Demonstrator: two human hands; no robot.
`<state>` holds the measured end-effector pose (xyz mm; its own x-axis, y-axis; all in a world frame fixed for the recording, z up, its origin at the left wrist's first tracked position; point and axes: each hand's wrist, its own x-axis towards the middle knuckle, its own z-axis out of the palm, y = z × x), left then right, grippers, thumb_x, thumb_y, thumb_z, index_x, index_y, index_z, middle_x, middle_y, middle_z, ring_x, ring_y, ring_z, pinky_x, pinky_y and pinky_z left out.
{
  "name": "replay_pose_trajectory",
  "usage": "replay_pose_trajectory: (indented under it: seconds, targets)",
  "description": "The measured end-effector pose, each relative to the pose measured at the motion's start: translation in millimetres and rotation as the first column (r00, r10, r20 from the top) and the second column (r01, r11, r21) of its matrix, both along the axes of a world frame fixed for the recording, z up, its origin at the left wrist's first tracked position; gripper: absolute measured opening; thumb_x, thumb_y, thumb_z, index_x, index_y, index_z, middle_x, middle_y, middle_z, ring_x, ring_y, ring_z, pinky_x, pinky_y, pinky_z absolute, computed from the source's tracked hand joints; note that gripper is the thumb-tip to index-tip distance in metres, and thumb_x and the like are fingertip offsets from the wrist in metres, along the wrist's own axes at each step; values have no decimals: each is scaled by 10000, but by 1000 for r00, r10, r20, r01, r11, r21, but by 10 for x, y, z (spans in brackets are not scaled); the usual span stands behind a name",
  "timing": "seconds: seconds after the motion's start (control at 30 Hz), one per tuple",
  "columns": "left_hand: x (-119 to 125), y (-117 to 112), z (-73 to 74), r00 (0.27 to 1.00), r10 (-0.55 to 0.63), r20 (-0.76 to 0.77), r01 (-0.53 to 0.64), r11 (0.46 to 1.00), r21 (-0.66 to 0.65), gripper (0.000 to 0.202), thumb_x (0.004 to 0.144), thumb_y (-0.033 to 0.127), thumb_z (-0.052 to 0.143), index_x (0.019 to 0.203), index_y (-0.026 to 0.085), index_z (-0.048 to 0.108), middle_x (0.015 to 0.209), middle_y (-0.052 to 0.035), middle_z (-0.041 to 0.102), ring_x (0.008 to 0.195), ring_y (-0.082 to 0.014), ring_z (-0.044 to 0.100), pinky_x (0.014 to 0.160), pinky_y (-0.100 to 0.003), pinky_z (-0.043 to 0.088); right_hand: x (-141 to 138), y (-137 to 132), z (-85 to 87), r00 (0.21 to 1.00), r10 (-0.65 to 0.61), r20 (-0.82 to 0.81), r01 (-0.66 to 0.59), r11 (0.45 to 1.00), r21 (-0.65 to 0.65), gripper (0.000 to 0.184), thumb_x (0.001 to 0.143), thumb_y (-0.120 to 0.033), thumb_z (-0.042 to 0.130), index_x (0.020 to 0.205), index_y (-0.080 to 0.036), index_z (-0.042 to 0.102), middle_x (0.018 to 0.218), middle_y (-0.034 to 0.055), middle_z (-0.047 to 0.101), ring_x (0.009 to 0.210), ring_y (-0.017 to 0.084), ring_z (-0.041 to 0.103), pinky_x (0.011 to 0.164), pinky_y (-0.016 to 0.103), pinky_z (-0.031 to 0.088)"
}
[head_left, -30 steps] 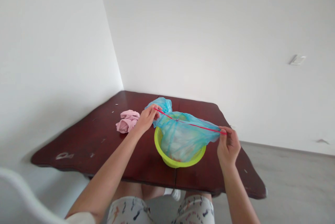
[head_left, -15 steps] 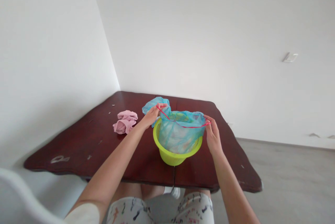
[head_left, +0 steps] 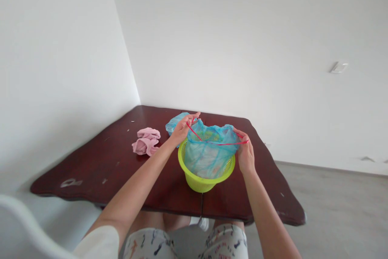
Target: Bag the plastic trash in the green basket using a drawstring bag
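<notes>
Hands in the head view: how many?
2: left hand at the left rim of the green plastic basket, right hand at its right rim, both holding a red elastic cord over the blue plastic bag.

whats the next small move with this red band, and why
Probably ease the thin red elastic band down over the rim of the lime-green plastic basket, since the left hand and right hand hold it stretched across the translucent blue plastic bag draped on the basket.
</notes>
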<state>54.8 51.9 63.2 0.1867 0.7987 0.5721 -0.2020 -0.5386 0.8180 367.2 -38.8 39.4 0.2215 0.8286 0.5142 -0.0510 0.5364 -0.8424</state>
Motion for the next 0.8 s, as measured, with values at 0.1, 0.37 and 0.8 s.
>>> replay_pose_trajectory:
  seconds: [0.1,0.37,0.8]
  targets:
    - [-62,-93,73,995,-40,87,40,999,9,807,1000,914,815,1378,202,783,1855,-272,581,1476,-419,809,1265,-564,636,-19,-62,57,996,18,-87,-18,1000,9,739,1157,-887,545,1421,-252,816,1478,150,859,1365,343,825,1241,551,611]
    - [-348,-685,246,995,58,83,-67,992,111,666,1039,778,880,1350,195,792,1772,-289,669,1442,-389,831,1228,-538,670,74,-486,138,983,72,-171,-71,997,10,764,1110,-940,573,1355,-257,813,1285,153,894,1175,361,869,1025,531,680]
    - [-623,-1977,-93,908,404,111,-411,910,59,276,1085,489,933,1147,221,906,1179,-143,940,922,-243,894,853,-337,728,113,-1207,165,936,-229,-266,287,936,205,569,1114,-702,825,810,-225,762,774,11,645,723,195,648,651,318,541]
